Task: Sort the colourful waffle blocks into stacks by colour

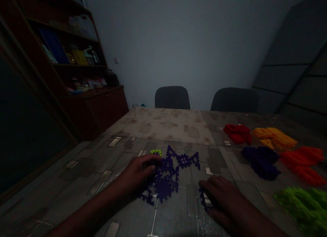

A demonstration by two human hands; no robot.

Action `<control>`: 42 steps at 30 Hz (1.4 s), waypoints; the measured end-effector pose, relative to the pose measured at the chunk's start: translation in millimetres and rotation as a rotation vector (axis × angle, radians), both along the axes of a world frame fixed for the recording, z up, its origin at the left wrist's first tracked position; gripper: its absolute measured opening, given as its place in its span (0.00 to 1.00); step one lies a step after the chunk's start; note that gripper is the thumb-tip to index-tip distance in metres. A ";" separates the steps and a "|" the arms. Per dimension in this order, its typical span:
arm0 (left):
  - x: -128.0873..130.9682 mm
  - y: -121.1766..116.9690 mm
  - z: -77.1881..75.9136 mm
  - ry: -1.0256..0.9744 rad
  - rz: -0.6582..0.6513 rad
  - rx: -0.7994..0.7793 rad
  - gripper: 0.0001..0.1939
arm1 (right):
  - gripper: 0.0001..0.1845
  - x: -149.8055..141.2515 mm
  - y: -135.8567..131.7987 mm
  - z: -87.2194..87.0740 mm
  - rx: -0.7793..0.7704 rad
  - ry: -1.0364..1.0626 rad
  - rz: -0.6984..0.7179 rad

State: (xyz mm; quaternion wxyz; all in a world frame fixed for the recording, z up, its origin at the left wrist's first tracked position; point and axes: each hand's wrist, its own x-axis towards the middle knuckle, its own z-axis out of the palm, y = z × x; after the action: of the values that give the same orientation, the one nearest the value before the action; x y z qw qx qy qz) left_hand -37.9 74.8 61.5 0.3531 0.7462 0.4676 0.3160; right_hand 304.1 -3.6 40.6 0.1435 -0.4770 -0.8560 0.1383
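Flat purple interlocking pieces with toothed edges lie joined on the table before me. They include a solid many-sided piece, several open frames and an arm that reaches right. My left hand is closed at their left side, thumb and fingers gripping the edge; part of the pieces is hidden under it. A small lime-green toothed piece shows just beyond its fingertips. To the right, apart from the joined pieces, my right hand grips a loose purple frame piece between thumb and fingers, low over the table.
The patterned tablecloth covers the table. At right lie piles in red, yellow-orange, dark purple, orange-red and lime green. Two chairs stand behind the table, and a shelf unit at left. The room is dim.
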 end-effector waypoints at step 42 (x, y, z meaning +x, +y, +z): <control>-50.3 21.8 -17.7 0.326 -0.082 0.251 0.23 | 0.44 14.3 1.4 -11.6 -0.013 -0.029 0.054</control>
State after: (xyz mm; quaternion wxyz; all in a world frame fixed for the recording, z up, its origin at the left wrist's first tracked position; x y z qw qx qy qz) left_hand -88.2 96.6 43.8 0.1895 0.8439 0.4448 0.2324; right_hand 318.4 -2.2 28.9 0.1243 -0.4564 -0.8697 0.1408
